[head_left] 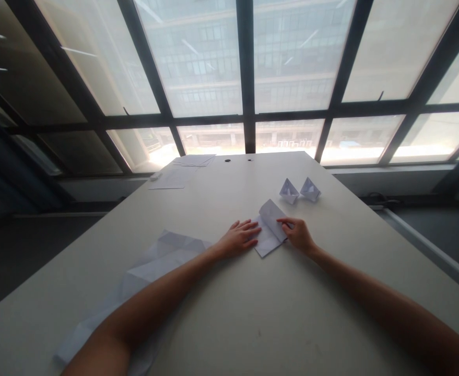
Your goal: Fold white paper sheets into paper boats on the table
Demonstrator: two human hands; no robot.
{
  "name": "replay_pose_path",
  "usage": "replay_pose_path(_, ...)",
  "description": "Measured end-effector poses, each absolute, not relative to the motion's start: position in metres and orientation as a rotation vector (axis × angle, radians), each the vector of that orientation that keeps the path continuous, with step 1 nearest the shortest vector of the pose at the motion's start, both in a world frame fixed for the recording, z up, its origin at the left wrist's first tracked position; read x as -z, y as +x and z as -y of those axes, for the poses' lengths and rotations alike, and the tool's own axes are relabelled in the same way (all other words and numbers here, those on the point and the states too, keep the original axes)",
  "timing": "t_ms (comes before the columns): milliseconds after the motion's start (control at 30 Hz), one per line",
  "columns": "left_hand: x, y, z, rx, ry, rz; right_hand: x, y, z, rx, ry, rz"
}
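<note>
A white folded paper [267,237] lies on the table between my hands, with one flap lifted along a diagonal crease. My left hand [237,238] rests flat with its fingers spread, the fingertips on the paper's left edge. The thumb and fingers of my right hand [297,233] pinch the flap at the paper's right side. Beyond my right hand stand two folded paper boats, the left one [289,191] beside the right one [310,189].
Large creased paper [151,271] lies under and beside my left forearm. Flat white sheets [170,179] are at the far left of the white table [229,324], near a small pale object [154,177]. Windows with dark frames rise behind the table's far edge.
</note>
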State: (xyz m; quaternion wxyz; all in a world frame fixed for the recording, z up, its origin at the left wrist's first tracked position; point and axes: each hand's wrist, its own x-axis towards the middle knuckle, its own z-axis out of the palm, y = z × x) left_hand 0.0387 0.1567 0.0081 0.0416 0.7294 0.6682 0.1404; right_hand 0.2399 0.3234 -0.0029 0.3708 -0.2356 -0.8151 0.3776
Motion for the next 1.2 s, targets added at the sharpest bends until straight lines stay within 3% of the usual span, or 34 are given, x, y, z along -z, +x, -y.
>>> replay_pose_path(300, -0.006, 0.032, -0.16, -0.609, 2.066, -2.208, 0.008, 0.248, -0.336, -0.455, -0.91, 2.303)
replay_pose_path(600, -0.007, 0.03, -0.16, -0.633, 2.1, -2.204, -0.005, 0.25, -0.314, -0.016, -0.632, 2.551)
replay_pose_path(900, -0.009, 0.03, -0.156, -0.499, 2.256, -2.006, 0.0, 0.246, -0.311, -0.454, -0.038, 2.751)
replay_pose_path(1200, -0.016, 0.044, -0.153, -0.609, 2.309, -1.974, -0.004, 0.244, -0.304, -0.556, -0.086, 2.716)
